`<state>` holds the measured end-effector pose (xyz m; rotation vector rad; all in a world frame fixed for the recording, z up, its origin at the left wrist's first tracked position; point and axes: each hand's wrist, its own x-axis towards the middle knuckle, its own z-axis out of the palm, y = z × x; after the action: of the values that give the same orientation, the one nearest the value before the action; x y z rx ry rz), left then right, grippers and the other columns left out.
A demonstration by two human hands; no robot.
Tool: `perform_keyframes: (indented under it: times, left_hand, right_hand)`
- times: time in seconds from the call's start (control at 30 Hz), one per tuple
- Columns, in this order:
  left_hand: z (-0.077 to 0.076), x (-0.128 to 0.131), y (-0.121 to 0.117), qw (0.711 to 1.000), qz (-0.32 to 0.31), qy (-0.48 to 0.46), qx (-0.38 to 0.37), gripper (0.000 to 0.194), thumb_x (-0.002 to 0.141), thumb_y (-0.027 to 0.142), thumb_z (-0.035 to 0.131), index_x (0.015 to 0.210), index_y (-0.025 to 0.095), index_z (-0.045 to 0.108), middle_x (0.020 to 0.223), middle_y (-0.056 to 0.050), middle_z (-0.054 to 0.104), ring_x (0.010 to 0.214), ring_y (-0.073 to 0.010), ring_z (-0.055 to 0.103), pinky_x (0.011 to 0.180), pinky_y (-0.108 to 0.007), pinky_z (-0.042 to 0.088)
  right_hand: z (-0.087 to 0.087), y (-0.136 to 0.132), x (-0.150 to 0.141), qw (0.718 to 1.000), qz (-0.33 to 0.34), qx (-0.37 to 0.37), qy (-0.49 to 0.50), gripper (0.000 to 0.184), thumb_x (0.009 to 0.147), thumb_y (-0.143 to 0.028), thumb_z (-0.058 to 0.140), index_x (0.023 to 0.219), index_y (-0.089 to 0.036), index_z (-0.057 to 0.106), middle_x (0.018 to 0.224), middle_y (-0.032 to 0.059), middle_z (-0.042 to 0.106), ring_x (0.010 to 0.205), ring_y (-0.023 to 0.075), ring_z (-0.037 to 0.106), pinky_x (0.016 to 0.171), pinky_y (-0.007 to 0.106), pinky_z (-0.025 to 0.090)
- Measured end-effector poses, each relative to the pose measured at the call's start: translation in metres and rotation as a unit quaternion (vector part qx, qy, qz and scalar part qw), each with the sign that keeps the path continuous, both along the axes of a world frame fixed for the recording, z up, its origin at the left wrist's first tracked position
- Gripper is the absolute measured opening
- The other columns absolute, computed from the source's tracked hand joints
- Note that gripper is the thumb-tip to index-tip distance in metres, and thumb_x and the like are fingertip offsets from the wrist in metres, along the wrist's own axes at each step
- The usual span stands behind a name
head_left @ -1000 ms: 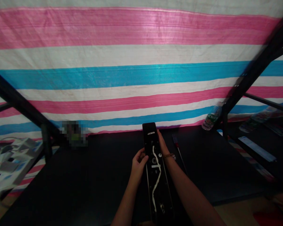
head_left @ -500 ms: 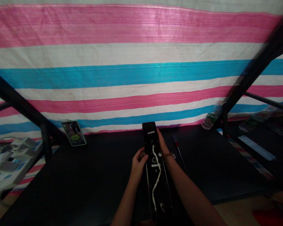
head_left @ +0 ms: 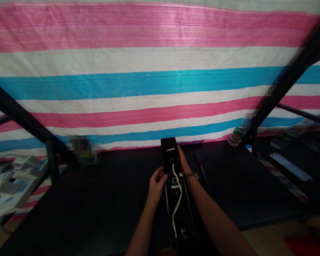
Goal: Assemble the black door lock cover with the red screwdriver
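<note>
A long, narrow black device (head_left: 183,209) with a white cord or strip running along its face stands tilted over the black table (head_left: 117,199); its exact kind does not show. My left hand (head_left: 157,183) grips its left edge, thumb on the face and fingers curled behind. Along the opposite edge lies my right hand (head_left: 183,160), closed against the side, its fingers mostly hidden by the device. Right of that hand, a screwdriver (head_left: 198,160) with a dark and red handle lies on the table.
At the back left is a pixelated upright object (head_left: 84,151). A plastic bottle (head_left: 239,133) stands at the back right by a black metal post (head_left: 272,96). White chargers and cables (head_left: 18,177) crowd the left side. A striped sheet (head_left: 149,85) hangs behind the table.
My hands and the black device stay in nearly the same place. The view shifts very slightly. The object at the back left, seen half a second ago as a phone, is pixelated now.
</note>
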<state>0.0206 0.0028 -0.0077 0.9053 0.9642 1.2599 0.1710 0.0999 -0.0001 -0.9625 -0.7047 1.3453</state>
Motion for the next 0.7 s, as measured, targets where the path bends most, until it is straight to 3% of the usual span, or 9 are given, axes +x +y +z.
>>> perform_keyframes:
  times: [0.7]
  left_hand:
    - [0.0064,0.0005,-0.0027,1.0,-0.001,0.001,-0.002,0.052,0.071,0.038,0.081,0.117,0.016,0.069,0.086,-0.005,0.074,0.081,-0.0206,0.07,0.076,-0.03,0.053]
  right_hand:
    - [0.0011,0.0007,0.003,0.999,0.019,-0.004,-0.035,0.066,0.073,-0.078,0.059,0.09,-0.017,0.077,0.073,0.0023,0.073,0.074,0.0191,0.065,0.066,0.027,0.046]
